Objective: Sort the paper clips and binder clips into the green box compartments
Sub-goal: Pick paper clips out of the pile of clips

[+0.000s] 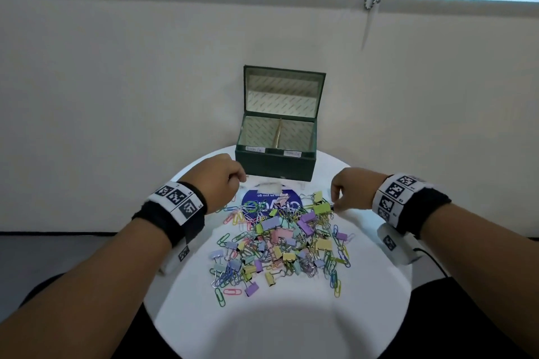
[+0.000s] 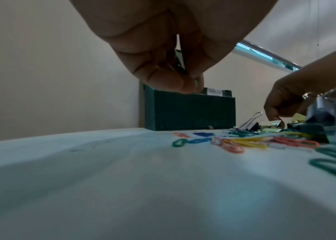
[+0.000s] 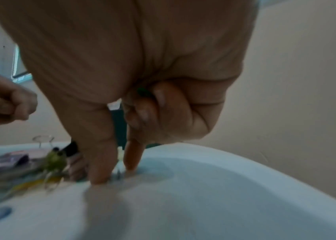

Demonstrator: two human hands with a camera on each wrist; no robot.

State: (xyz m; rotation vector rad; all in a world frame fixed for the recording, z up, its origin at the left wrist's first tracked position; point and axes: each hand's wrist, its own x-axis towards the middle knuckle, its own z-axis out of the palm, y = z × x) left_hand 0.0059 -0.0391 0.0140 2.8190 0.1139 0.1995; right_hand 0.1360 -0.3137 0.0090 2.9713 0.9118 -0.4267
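Right hand (image 1: 348, 191) lowered at pile's (image 1: 280, 242) far right edge, thumb and forefinger narrowed on small clip; held or not cannot be told. Left hand (image 1: 224, 183) curled, contents unseen. Box (image 1: 275, 165) open, just beyond, nearer left hand.

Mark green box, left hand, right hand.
green box (image 1: 274, 165), head view, front wall.
left hand (image 1: 223, 181), head view, back of the hand.
right hand (image 1: 354, 188), head view, back of the hand.

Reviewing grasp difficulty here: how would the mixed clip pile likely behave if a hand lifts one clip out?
The clip pile looks tangled, so neighbours would probably drag along. The thin paper clips lie flat on the white table, likely slippery to pinch.
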